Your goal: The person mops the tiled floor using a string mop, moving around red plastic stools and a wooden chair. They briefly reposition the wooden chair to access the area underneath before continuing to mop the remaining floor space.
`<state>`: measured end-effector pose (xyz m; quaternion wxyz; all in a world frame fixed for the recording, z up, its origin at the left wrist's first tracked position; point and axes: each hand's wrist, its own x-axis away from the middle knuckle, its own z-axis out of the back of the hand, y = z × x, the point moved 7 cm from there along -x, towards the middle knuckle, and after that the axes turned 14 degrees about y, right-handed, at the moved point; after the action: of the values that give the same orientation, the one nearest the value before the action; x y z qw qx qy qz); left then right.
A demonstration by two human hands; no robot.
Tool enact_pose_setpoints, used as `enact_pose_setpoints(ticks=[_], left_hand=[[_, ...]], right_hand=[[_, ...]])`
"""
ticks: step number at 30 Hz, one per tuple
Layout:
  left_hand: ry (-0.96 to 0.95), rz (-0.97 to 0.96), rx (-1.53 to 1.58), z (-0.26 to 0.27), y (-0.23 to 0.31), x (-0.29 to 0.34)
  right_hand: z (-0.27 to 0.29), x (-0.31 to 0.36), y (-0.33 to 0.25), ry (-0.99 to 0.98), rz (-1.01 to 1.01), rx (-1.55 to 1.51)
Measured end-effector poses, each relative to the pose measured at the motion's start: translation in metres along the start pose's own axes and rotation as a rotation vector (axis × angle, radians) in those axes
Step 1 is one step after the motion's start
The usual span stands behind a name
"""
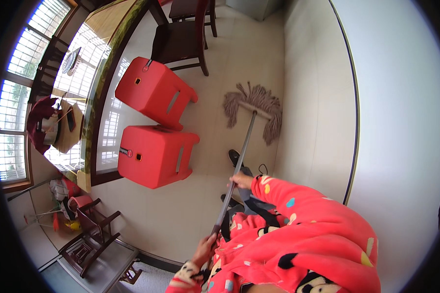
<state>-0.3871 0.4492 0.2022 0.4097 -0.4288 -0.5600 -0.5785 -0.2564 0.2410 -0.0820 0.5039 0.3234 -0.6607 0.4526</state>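
Observation:
A long-handled mop runs from my body out to the floor, held in both hands. My right hand wraps round the middle of the grey pole. Lower down, near the grip end, my left hand is closed on the same pole. The mop head's greyish-brown strands lie fanned on the pale floor, close to the foot of the wall. A light crossbar joins the strands to the pole. Red patterned sleeves cover both arms, and a dark shoe shows beside the pole.
Two red plastic stools stand left of the mop, by a glossy-topped table. Beyond them is a dark wooden chair. A pale wall rises on the right. Small wooden chairs sit at the lower left.

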Motion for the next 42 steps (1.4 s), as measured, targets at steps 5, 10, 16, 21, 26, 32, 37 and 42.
enact_pose_setpoints(ticks=[5,10,16,21,26,32,37,42], left_hand=[[-0.153,-0.177,0.022,-0.125,0.171,-0.117],[-0.170,-0.120,0.272,-0.218,0.312,-0.205],[-0.251,-0.033,0.439,-0.230,0.331,-0.219],[-0.205,0.044,0.381,-0.169,0.279,-0.199],[-0.213,0.098,0.378,-0.095,0.189,-0.146],[-0.166,0.121,0.368,-0.011,0.056,-0.048],[-0.115,0.125,0.361,0.038,-0.045,0.044],[0.123,0.253,0.320,0.068,-0.113,0.139]], right_hand=[[0.016,-0.008,-0.196,0.079,0.214,-0.001],[0.016,0.004,-0.345,0.045,0.344,0.013],[0.004,0.006,-0.389,0.195,0.419,0.234],[-0.029,0.005,-0.329,0.158,0.410,0.486],[-0.057,0.005,-0.226,0.000,0.202,0.595],[-0.089,0.053,-0.068,-0.206,-0.034,0.616],[-0.096,0.081,0.050,-0.184,-0.107,0.596],[-0.094,0.084,0.136,-0.137,-0.329,0.588]])
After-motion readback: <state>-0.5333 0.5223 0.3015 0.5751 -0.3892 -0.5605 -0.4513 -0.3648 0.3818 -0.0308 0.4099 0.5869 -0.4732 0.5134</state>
